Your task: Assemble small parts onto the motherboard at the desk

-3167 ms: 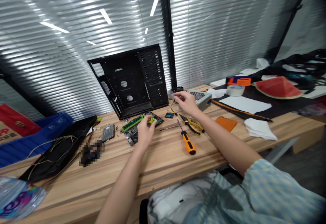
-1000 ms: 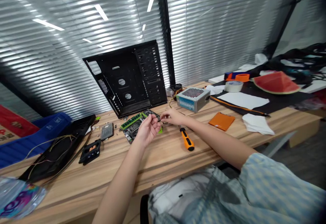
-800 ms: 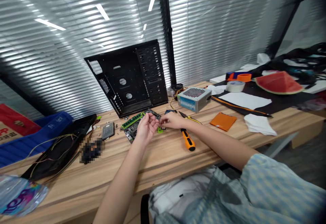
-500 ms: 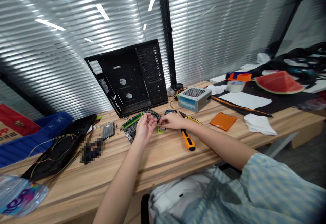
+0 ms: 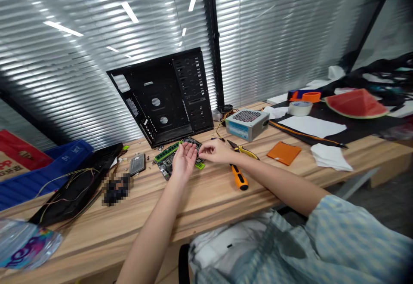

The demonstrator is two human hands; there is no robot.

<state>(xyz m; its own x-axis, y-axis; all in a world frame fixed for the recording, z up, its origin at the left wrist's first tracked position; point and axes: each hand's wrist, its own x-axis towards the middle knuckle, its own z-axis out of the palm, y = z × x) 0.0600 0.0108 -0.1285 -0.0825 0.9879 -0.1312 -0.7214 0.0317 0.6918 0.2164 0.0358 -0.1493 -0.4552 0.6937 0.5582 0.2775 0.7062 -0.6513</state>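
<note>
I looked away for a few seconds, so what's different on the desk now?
The right hand has come back leftward from the grey box to beside the left hand. The left hand seems to have let go of the bright green piece, now just below the right hand, and turned palm up. The black computer case and orange screwdriver stayed put.

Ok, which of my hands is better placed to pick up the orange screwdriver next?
Probably your right hand: it's nearer the orange screwdriver, whose handle lies just below your right wrist in the picture. Your left hand is palm up over the motherboard, farther away.
</note>
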